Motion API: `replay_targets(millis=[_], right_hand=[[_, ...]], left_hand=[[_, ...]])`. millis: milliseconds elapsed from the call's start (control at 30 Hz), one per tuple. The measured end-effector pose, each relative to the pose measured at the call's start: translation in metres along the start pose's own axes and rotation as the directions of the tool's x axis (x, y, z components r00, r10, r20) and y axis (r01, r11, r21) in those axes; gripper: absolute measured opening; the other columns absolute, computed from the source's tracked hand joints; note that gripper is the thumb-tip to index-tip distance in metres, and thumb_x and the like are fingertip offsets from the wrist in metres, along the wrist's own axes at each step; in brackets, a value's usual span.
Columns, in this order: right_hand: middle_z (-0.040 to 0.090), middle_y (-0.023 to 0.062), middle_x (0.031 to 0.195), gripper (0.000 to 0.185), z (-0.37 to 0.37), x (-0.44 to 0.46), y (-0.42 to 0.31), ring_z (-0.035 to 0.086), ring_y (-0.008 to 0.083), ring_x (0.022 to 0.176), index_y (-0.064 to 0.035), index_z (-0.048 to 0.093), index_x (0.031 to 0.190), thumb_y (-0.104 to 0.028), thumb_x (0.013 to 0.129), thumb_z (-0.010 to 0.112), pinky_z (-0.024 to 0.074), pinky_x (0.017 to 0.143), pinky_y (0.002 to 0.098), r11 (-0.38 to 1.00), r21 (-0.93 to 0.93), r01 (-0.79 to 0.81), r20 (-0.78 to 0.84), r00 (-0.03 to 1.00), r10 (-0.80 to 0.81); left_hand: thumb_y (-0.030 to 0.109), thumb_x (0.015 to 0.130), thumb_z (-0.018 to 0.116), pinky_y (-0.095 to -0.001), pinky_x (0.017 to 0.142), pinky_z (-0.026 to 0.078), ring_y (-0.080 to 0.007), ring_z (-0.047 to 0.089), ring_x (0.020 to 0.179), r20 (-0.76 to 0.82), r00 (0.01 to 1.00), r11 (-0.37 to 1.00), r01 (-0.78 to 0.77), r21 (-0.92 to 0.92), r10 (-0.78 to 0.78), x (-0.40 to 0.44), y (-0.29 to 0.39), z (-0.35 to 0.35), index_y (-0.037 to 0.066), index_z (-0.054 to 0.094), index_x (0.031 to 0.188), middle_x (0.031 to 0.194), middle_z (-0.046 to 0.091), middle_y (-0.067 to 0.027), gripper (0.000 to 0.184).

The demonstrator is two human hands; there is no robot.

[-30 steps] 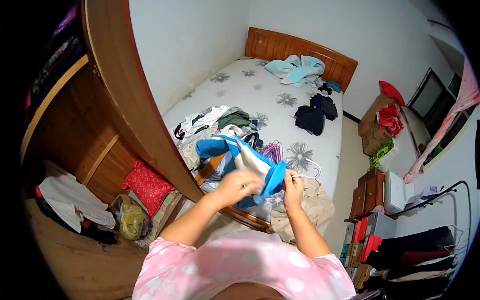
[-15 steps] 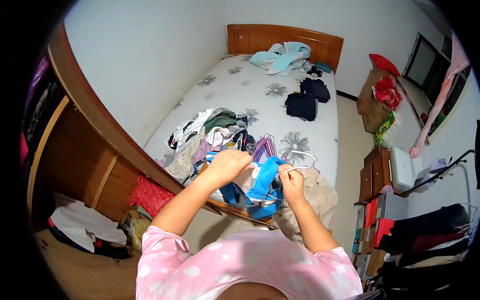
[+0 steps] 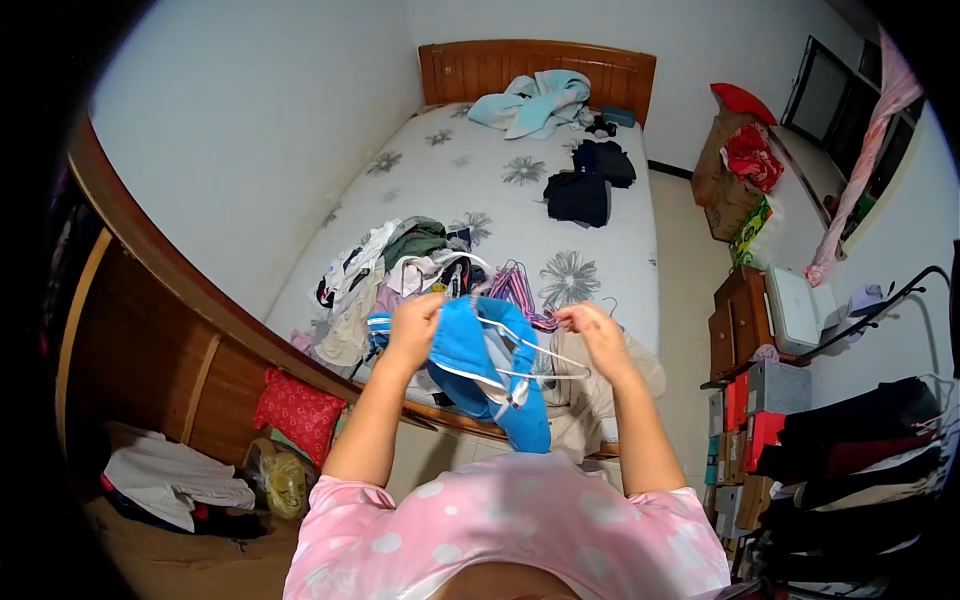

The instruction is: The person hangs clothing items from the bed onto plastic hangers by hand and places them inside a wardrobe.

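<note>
My left hand (image 3: 413,330) is closed on a blue and white garment (image 3: 465,350), which hangs over the near edge of the bed. A white hanger (image 3: 550,362) pokes out of the garment's right side, partly inside the cloth. My right hand (image 3: 595,335) is to the right of the hanger, thumb and fingers bent; whether it touches anything is too small to tell. Purple hangers (image 3: 513,292) lie on the bed just beyond the garment. Beige clothing (image 3: 600,395) lies below my right hand.
On the bed (image 3: 430,185) are a pile of mixed clothes (image 3: 350,290), dark folded clothes (image 3: 578,200) and a light blue blanket (image 3: 535,105). An open wardrobe (image 3: 150,350) stands left. Shoe boxes (image 3: 735,455) and a clothes rack (image 3: 905,292) stand right.
The blue garment has turned and spread downward, with the hanger now sticking out to the right. My right hand has come away from the hanger's hook. The view has shifted.
</note>
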State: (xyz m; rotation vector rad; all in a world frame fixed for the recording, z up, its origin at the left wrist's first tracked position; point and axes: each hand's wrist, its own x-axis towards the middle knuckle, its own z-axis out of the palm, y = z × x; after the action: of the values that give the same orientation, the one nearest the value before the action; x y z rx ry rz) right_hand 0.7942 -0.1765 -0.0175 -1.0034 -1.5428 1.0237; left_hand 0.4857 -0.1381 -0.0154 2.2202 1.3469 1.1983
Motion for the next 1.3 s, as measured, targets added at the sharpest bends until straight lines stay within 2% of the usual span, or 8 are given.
replay_targets(millis=[167,300,667,800,1000,1033,1133,1300], right_hand=[[0.061,0.0049,0.095,0.027,-0.021,-0.006,0.103,0.057,0.0134,0.085,-0.0021,0.061,0.098,-0.027,0.095,0.051,0.0447,0.077,0.0268,0.932,0.213,-0.293,-0.063,0.948,0.312],[0.061,0.0053,0.105,0.024,0.01,-0.012,0.128,0.057,0.0138,0.091,-0.0039,0.058,0.103,-0.025,0.092,0.055,0.0458,0.081,0.0283,0.605,0.679,-0.415,0.16,0.888,0.43],[0.039,0.0122,0.141,0.021,0.078,0.08,0.063,0.037,0.0252,0.128,-0.005,0.069,0.099,-0.019,0.083,0.065,0.0275,0.106,0.0374,0.922,0.325,-0.213,0.491,0.87,0.027],[0.05,0.0112,0.124,0.019,0.098,0.085,0.081,0.047,0.0244,0.115,-0.0082,0.069,0.098,-0.008,0.078,0.067,0.0356,0.099,0.0322,0.997,0.011,0.072,0.608,0.791,-0.064],[0.057,0.0163,0.1,0.031,0.078,0.053,0.06,0.053,0.0339,0.106,-0.0093,0.063,0.104,-0.001,0.075,0.057,0.0432,0.087,0.0392,0.853,-0.466,0.234,0.391,0.92,-0.038],[0.056,0.0166,0.103,0.033,0.074,0.048,0.064,0.053,0.0346,0.106,-0.0088,0.061,0.106,-0.001,0.075,0.056,0.0428,0.088,0.0397,0.866,-0.455,0.206,0.351,0.936,-0.038],[0.054,0.0178,0.11,0.038,0.067,0.035,0.071,0.051,0.0362,0.108,-0.0068,0.056,0.112,0.0,0.075,0.052,0.0418,0.091,0.0404,0.898,-0.418,0.138,0.254,0.967,-0.031],[0.052,0.0134,0.117,0.049,0.056,0.02,0.058,0.049,0.0304,0.112,-0.0046,0.053,0.12,0.0,0.072,0.055,0.0385,0.095,0.037,0.979,-0.195,0.062,0.226,0.974,-0.017]], left_hand=[[0.019,0.086,0.055,-0.0306,0.061,0.045,-0.0241,0.059,0.065,-0.047,0.999,0.966,-0.011,-0.259,-0.002,-0.003,-0.007,-0.019,-0.001,0.063,0.082,0.073,0.061,-0.0133,0.022],[0.019,0.088,0.055,-0.0288,0.061,0.045,-0.0176,0.058,0.065,-0.024,1.0,0.955,0.008,-0.297,-0.016,-0.003,-0.007,-0.024,-0.003,0.063,0.081,0.072,0.062,-0.0103,0.024],[0.013,0.084,0.058,-0.027,0.065,0.047,-0.0144,0.059,0.069,0.116,0.993,0.922,0.037,-0.385,0.009,-0.002,0.017,-0.038,-0.002,0.063,0.08,0.074,0.064,-0.0069,0.017],[0.009,0.086,0.055,-0.0267,0.064,0.045,-0.0127,0.055,0.067,0.108,0.991,0.946,-0.037,-0.322,0.075,-0.009,0.003,-0.043,0.0,0.061,0.089,0.073,0.059,-0.0035,0.012],[0.024,0.095,0.043,-0.0243,0.072,0.042,-0.0095,0.051,0.077,-0.01,0.966,0.793,0.206,-0.574,-0.258,-0.028,-0.007,-0.063,0.001,0.046,0.118,0.085,0.055,-0.0028,0.033],[0.037,0.095,0.045,-0.0256,0.081,0.042,-0.0116,0.054,0.089,0.093,0.966,0.67,0.234,-0.704,-0.239,-0.033,-0.013,-0.067,-0.001,0.051,0.119,0.094,0.059,-0.0057,0.045],[0.043,0.091,0.054,-0.0288,0.09,0.041,-0.0152,0.056,0.099,-0.015,0.997,0.827,0.051,-0.561,-0.072,-0.041,-0.024,-0.058,-0.001,0.054,0.121,0.106,0.061,-0.0085,0.054],[0.033,0.083,0.069,-0.0302,0.09,0.043,-0.0166,0.058,0.098,0.042,0.941,0.767,0.299,-0.568,-0.336,-0.049,-0.019,-0.059,-0.002,0.062,0.111,0.106,0.064,-0.0087,0.045]])
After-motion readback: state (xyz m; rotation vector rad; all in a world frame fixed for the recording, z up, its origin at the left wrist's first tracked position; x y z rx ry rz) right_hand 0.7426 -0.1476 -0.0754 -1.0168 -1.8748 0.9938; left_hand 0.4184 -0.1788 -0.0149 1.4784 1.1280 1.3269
